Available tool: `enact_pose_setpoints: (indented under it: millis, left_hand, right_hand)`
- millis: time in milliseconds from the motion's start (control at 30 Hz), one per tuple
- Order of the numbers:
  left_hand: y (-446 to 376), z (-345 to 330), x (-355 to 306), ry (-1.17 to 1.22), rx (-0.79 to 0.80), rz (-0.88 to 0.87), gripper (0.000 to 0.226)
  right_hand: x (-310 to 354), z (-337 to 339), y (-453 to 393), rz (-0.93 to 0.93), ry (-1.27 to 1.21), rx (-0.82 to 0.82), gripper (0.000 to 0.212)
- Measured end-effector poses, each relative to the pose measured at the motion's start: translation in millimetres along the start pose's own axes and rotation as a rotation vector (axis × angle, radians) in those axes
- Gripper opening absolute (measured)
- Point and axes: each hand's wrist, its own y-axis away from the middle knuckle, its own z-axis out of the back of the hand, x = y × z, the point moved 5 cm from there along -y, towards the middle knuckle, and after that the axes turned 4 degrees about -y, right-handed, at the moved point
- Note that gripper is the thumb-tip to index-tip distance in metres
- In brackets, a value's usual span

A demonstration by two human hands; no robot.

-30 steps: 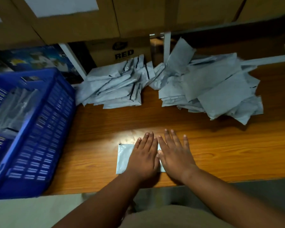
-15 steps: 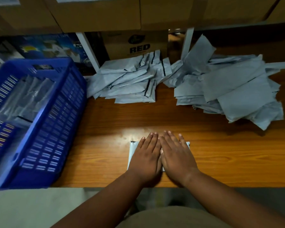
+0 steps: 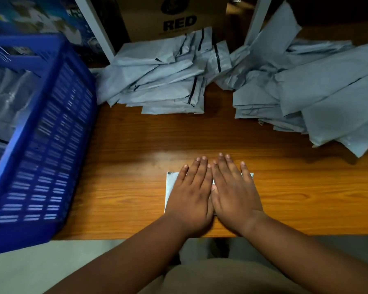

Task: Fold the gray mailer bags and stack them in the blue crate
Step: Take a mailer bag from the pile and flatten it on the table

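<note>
The folded mailer bag [image 3: 170, 187] lies low in the frame's centre on the tabletop [image 3: 125, 166], as before, its long axis running left-right. Left hand [image 3: 191, 194] and right hand [image 3: 235, 192] still press it, fingers straight, side by side. The blue crate [image 3: 40, 145] sits at left, more of its wall cropped now; loose mailer bags [image 3: 306, 88] are piled above.

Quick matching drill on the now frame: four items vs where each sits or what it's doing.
Items
1. blue crate
2. folded mailer bag
3. cardboard box marked RED
4. loose heap of unfolded mailer bags

Places or states
A. back right of the table
B. pressed flat under both hands, left hand and right hand
C. left edge of the table, gray bags already inside
D. behind the middle pile, at the back

Pairs: 1-C, 2-B, 3-D, 4-A
</note>
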Motion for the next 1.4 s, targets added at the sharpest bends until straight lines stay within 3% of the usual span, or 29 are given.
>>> enact_pose_setpoints:
  millis: [400, 667, 1067, 1400]
  left_hand:
    - [6.4, 16.3, 15.9, -0.046, 0.077, -0.083, 0.069]
    - [22.2, 11.3, 49.1, -0.073, 0.031, 0.046, 0.068]
    - [23.9, 10.0, 48.5, -0.052, 0.052, 0.035, 0.072]
    - [23.5, 8.1, 48.5, -0.064, 0.066, 0.024, 0.073]
  right_hand:
    - [4.5, 13.8, 2.7, -0.028, -0.055, 0.027, 0.071]
    - [42.1, 7.9, -14.7, 0.124, 0.008, -0.046, 0.064]
    - [43.3, -2.1, -21.9, 0.073, 0.034, -0.081, 0.069]
    - [43.0, -6.3, -23.2, 0.057, 0.028, -0.019, 0.073]
